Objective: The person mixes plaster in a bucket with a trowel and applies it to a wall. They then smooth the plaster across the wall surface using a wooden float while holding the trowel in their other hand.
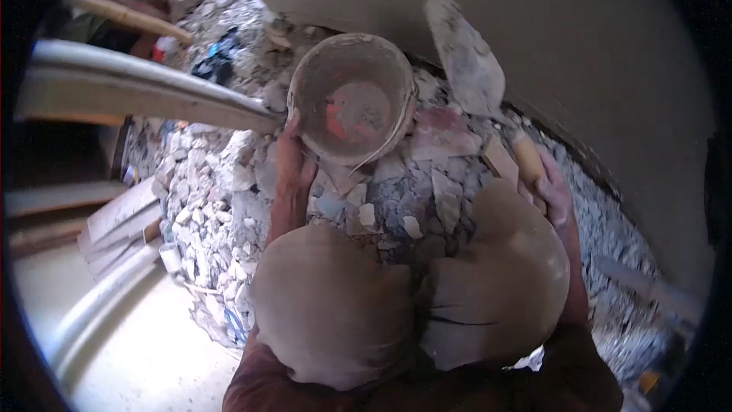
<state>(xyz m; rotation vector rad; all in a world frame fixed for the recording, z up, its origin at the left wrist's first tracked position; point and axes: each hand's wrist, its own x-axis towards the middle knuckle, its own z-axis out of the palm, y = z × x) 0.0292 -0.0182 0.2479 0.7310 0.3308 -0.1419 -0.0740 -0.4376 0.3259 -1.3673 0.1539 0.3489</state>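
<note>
A round bucket [352, 99], coated with dried grey material and showing red patches inside, stands on the rubble at the upper middle. My left hand [296, 160] grips its left side near the rim. A thin wire handle hangs along the bucket's right edge. To the right, my right hand [554, 187] is wrapped round a light wooden handle [528, 156], beside a flat pale piece [499, 159]. Whatever the handle is joined to cannot be made out. My two bent knees [335, 305] show below, between the hands.
Broken rubble [206, 206] spreads around the bucket. A large flat fragment [467, 57] leans by the grey wall [595, 46]. Long poles [152, 80] reach in from the left, above stacked boards [122, 221]. A small white cup [170, 257] lies at the rubble's edge.
</note>
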